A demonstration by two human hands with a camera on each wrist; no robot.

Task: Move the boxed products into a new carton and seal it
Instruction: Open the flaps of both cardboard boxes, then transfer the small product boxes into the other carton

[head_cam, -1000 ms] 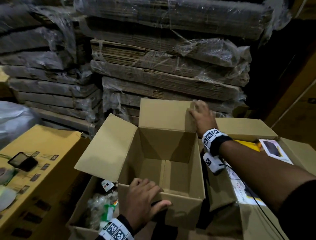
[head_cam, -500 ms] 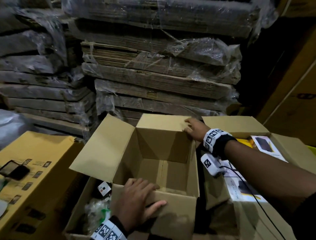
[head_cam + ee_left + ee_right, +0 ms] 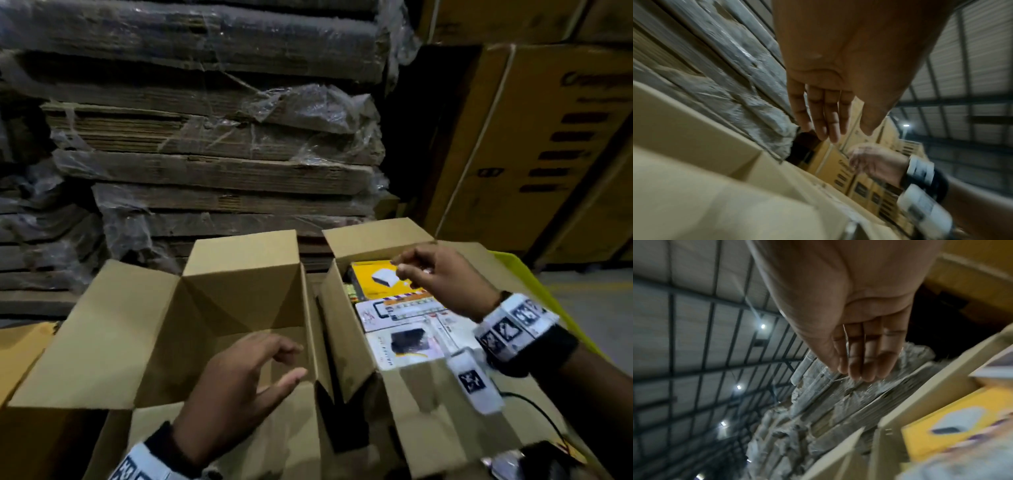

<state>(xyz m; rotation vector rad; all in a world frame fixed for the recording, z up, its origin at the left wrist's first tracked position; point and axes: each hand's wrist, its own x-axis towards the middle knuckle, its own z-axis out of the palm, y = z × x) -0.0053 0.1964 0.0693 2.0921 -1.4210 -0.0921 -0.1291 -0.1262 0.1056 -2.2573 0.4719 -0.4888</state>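
An empty brown carton (image 3: 164, 329) stands at centre with its flaps up and out. Right beside it an open carton (image 3: 346, 342) holds boxed products: a yellow box (image 3: 371, 275) at the far end and white boxes (image 3: 404, 313) nearer me. My left hand (image 3: 291, 361) hovers over the empty carton's near edge, fingers relaxed and spread, holding nothing. My right hand (image 3: 402, 270) hangs above the yellow box with its fingers loosely bent and empty. The left wrist view shows straight fingers (image 3: 824, 116). In the right wrist view, fingers (image 3: 863, 360) hang above the yellow box (image 3: 947, 423).
Plastic-wrapped stacks of flattened cardboard (image 3: 212, 137) form a wall just behind both cartons. Tall yellow printed cartons (image 3: 531, 137) stand at the right. A yellow-green bin edge (image 3: 534, 284) shows behind my right wrist. Another yellow carton (image 3: 20, 349) lies at the left.
Both hands have let go of the empty carton's flaps. My right hand moved right, from the far flap to above the product carton. My left hand lifted off the near flap.
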